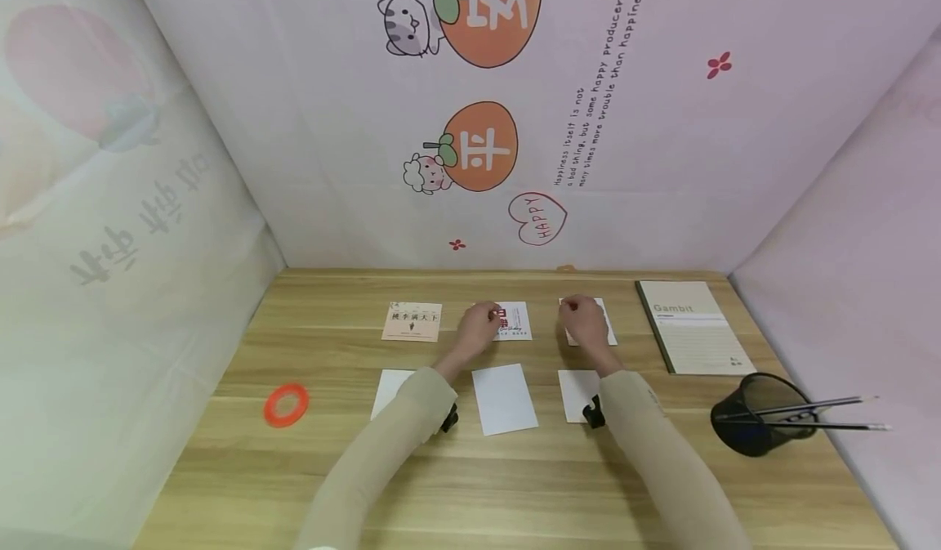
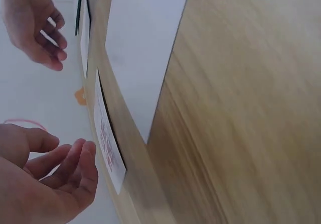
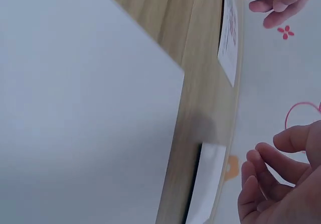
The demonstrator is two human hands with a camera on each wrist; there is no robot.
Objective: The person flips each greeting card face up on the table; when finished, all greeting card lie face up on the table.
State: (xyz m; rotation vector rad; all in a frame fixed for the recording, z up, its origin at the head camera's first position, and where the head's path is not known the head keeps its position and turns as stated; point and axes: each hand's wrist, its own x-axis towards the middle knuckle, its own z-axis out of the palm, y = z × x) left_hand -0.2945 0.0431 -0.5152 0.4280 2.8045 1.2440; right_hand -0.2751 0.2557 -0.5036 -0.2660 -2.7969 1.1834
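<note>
My left hand (image 1: 476, 329) hovers over the left part of a white card with red print (image 1: 519, 321). In the left wrist view, that hand's fingers are loosely bent and hold nothing, apart from the card. Over a white card (image 1: 608, 329) further right is my right hand (image 1: 588, 327), its fingers bent with nothing between them in the right wrist view. A peach card with dark characters (image 1: 412, 329) lies left of both hands. Nearer me lie three blank white cards: one at left (image 1: 390, 385), one in the middle (image 1: 506, 400), one at right (image 1: 576, 388); sleeves partly cover the outer two.
An orange-red ring (image 1: 286, 405) lies at the left of the wooden table (image 1: 500, 485). On the right are a notebook (image 1: 694, 329) and a black mesh pencil cup (image 1: 753, 427) tipped over, pencils sticking out. Printed cloth walls (image 1: 331, 166) enclose the table's back and sides.
</note>
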